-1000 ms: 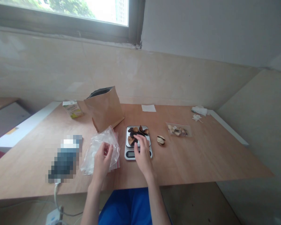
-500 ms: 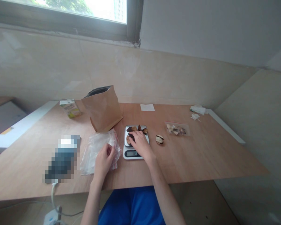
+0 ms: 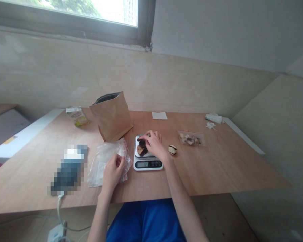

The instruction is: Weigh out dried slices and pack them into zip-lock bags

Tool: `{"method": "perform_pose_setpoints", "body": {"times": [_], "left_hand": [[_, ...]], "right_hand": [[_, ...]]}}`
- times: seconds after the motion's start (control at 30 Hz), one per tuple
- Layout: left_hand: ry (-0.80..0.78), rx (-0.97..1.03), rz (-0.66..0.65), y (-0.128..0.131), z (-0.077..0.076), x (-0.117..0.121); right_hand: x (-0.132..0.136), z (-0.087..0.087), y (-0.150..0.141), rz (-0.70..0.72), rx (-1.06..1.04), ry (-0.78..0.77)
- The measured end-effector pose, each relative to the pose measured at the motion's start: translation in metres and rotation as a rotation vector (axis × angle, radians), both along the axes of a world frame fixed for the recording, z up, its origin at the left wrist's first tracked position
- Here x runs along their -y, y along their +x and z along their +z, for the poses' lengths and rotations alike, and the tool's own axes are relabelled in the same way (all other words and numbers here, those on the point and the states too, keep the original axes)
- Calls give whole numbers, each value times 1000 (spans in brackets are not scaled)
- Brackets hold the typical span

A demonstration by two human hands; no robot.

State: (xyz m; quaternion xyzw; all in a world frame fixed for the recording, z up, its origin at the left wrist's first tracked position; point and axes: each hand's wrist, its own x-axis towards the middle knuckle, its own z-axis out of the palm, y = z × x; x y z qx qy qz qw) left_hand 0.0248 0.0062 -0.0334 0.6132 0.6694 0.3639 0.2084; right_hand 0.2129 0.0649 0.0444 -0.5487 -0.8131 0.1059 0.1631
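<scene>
1. Your right grip is curling over the dark brown curved pieces; you cannot tell whether it is pinching one.
2. Your left grip is pressing together on the clear plastic zip bag, seemingly keeping it within reach.
3. The pieces are sitting on the silver digital kitchen scale, presumably for weighing, on the light wooden surface.

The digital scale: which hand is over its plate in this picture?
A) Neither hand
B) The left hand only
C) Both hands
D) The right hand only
D. The right hand is curled over the plate of the digital scale, while the left hand holds the clear plastic bag beside the scale.
</scene>
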Motion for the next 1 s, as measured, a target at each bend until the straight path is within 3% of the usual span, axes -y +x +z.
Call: {"method": "perform_pose_setpoints", "body": {"times": [0.2, 0.4, 0.53, 0.63, 0.8, 0.9, 1.0], "left_hand": [[-24, -1, 7, 1, 1, 1], [-20, 7, -1, 0, 1, 2], [-18, 23, -5, -1, 0, 2], [-14, 32, -5, -1, 1, 1], [-6, 37, -9, 0, 1, 1], [-20, 28, -8, 0, 2, 2], [-24, 28, -3, 0, 2, 2]], "right_hand": [[-13, 9, 6, 161, 175, -127], [-11, 3, 2, 144, 202, -13], [-10, 3, -1, 130, 161, 28], [-9, 8, 2, 121, -2, 45], [-15, 13, 33, -105, -227, 161], [-23, 2, 62, -298, -169, 169], [-26, -16, 84, -372, -76, 122]]}}
